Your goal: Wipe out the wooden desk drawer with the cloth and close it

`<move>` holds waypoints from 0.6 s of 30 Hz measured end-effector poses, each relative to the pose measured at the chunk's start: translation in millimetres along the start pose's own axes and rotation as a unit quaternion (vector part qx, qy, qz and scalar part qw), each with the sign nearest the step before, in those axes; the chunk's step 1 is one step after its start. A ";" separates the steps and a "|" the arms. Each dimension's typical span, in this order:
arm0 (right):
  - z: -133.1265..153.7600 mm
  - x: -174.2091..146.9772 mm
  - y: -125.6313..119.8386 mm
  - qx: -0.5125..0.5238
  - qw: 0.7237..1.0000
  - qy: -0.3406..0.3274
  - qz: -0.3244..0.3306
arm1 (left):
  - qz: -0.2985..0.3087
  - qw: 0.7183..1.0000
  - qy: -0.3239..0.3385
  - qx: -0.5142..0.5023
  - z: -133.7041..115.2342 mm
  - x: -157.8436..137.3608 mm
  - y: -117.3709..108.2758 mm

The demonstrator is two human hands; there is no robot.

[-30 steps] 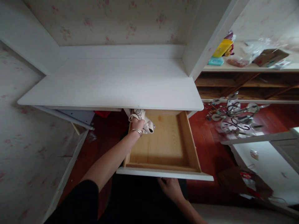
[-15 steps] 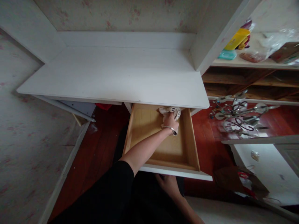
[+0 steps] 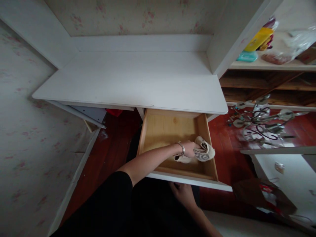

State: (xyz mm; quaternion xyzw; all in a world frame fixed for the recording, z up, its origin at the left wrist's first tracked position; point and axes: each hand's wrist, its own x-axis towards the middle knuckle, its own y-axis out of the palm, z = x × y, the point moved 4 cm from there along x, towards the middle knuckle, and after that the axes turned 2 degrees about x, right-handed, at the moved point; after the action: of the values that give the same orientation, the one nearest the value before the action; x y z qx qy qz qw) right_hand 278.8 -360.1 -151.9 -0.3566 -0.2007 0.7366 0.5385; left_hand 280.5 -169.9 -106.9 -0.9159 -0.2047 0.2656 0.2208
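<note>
A wooden drawer [image 3: 161,130] with a white front [image 3: 192,182] is pulled out beneath the white desk. My left hand [image 3: 189,149], a silver bangle at its wrist, reaches across the drawer from the left. It is closed on a crumpled beige cloth [image 3: 205,151], which lies against the drawer's right side wall near the front corner. Below the drawer front, my right hand [image 3: 184,194] is bent up against its outer face. The right fingertips are partly hidden by the front's edge.
The white desktop [image 3: 138,82] overhangs the drawer's back. On the red wood floor to the right lies a chandelier [image 3: 264,121] with glass parts. Beyond it stands a shelf [image 3: 283,64] with bags and a yellow packet [image 3: 259,39]. A brown paper bag [image 3: 254,194] sits lower right.
My left hand has moved the cloth from the drawer's back right towards the front, against the right wall. My right hand stays at the drawer front. The view has shifted slightly.
</note>
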 end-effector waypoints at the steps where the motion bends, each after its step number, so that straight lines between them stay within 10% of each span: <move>1: 1.5 0.1 -0.9 0.000 1.000 0.000 0.001 | 0.045 0.998 0.014 0.040 -2.6 -7.1 5.6; 4: 5.0 -0.2 -2.6 -0.001 1.000 0.008 0.008 | 0.137 0.975 0.066 0.159 -12.3 -29.0 16.9; 8: 5.6 -1.7 -2.4 -0.001 1.000 0.023 0.010 | 0.111 0.969 0.106 0.195 -12.4 -57.8 6.1; 18: -2.1 -3.9 6.2 -0.003 0.999 0.039 0.032 | 0.093 0.940 -0.009 0.329 76.1 -143.8 -64.0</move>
State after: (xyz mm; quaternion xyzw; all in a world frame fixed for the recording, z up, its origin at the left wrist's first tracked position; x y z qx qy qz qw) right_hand 277.0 -366.1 -156.4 -0.3924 -0.1701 0.7385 0.5212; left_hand 108.6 -165.8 -75.0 -0.8048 -0.0214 0.3453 0.4822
